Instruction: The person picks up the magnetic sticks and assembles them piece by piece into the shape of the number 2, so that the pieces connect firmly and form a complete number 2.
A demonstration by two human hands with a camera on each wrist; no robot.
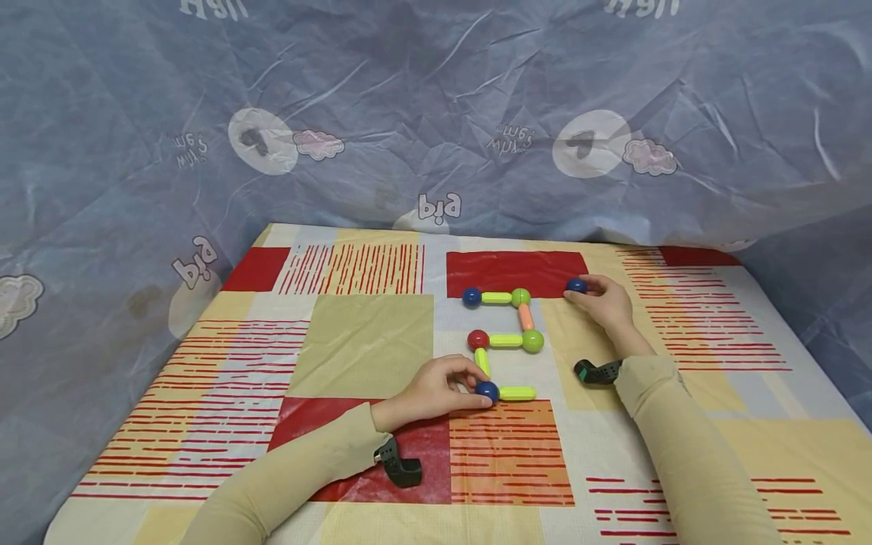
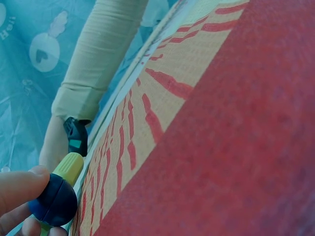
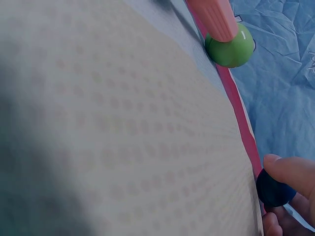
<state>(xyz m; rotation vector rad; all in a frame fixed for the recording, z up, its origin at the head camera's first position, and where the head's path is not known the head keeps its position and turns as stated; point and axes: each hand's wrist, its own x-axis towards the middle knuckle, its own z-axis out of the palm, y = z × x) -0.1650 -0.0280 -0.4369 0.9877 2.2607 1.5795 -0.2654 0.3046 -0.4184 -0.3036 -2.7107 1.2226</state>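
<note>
A chain of coloured balls joined by short rods lies on the table. My left hand (image 1: 436, 390) pinches the blue ball (image 1: 487, 392) at its near end, thumb and fingertips on its sides. From that ball a yellow-green rod (image 1: 519, 393) points right and another (image 1: 482, 363) runs up to a red ball (image 1: 477, 340). Farther along are a green ball (image 1: 533, 341), an orange rod (image 1: 526, 317), a second green ball (image 1: 521, 297) and a blue ball (image 1: 471, 297) at the far end. To the right of the chain, my right hand (image 1: 608, 306) pinches a separate blue ball (image 3: 274, 189).
A patterned cloth (image 1: 371, 344) with red, tan and striped patches covers the table. Behind it hangs a blue-grey printed sheet (image 1: 381, 98). Dark wrist devices sit at the left cuff (image 1: 400, 465) and the right cuff (image 1: 596, 372).
</note>
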